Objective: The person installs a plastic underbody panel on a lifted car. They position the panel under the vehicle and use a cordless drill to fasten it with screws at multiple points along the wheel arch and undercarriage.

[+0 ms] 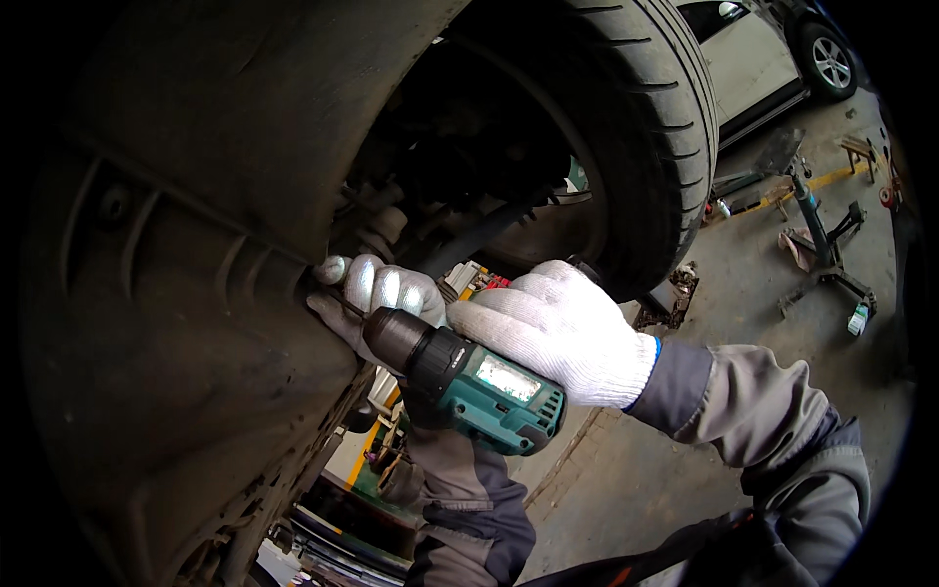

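A teal and black cordless drill (pixel 469 386) points left at the dark plastic underbody panel (pixel 196 323) of a raised car. My right hand (pixel 558 328), in a white knit glove, grips the drill's body from above. Wearing the same kind of glove, my left hand (pixel 377 293) is at the drill's tip, fingers pinched around the bit where it meets the panel's edge. The fastener itself is hidden by the fingers. Both sleeves are grey.
A large black tyre (pixel 636 127) hangs just above and behind the hands, with suspension parts in the wheel arch. A white car (pixel 753 59) stands at the far right. A blue stand (pixel 817 235) and loose tools lie on the concrete floor (pixel 714 323).
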Available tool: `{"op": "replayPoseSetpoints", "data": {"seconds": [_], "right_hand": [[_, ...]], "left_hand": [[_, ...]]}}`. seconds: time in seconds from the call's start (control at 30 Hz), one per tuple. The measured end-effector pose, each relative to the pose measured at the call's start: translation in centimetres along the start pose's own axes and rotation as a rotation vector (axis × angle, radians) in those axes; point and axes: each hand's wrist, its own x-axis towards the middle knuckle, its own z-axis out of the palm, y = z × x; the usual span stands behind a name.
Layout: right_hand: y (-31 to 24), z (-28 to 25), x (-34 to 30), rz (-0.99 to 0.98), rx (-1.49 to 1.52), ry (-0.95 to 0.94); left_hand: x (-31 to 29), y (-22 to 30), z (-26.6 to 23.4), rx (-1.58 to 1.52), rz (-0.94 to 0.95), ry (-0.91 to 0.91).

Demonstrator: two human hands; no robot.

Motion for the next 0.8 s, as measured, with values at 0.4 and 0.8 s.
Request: {"op": "replayPoseSetpoints", "data": {"seconds": [0.4, 0.8], "right_hand": [[-1.7, 1.0, -0.7, 0.098, 0.044, -0.025], [-1.4, 1.8, -0.7, 0.011, -0.085, 0.047]], "left_hand": [[0.2, -0.1, 0.1, 0.045, 0.011, 0.043], [-0.8, 1.3, -1.9, 0.115, -0.125, -0.153]]}}
